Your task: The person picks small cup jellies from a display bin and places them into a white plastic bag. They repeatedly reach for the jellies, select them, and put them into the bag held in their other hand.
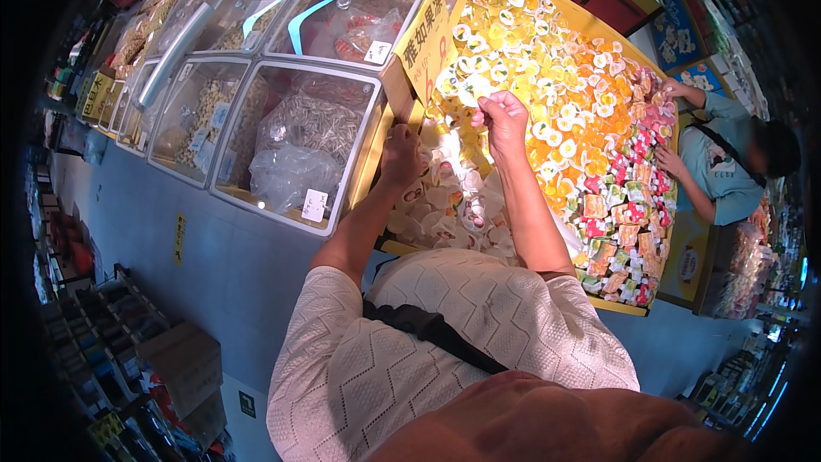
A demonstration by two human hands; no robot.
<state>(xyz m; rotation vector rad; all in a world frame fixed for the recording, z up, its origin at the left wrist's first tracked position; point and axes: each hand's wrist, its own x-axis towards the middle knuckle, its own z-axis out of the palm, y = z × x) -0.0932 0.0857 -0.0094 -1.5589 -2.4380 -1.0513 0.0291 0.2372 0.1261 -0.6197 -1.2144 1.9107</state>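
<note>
My right hand pinches the edge of a jelly cup with a round white printed lid, held above the heap. Below and around it lie yellow jelly cups with pale lids, shading to orange jelly cups on the right. My left hand is at the left side of the yellow display bin, below a yellow sign that bears writing. Its fingers curl downward, and what they touch is hidden. White-wrapped cups are heaped between my forearms.
Clear-lidded bins stand left, one with sunflower seeds and plastic bags. Small colourful packets fill the display's right side. A person in a light blue shirt reaches in from the right. Cardboard boxes sit at lower left.
</note>
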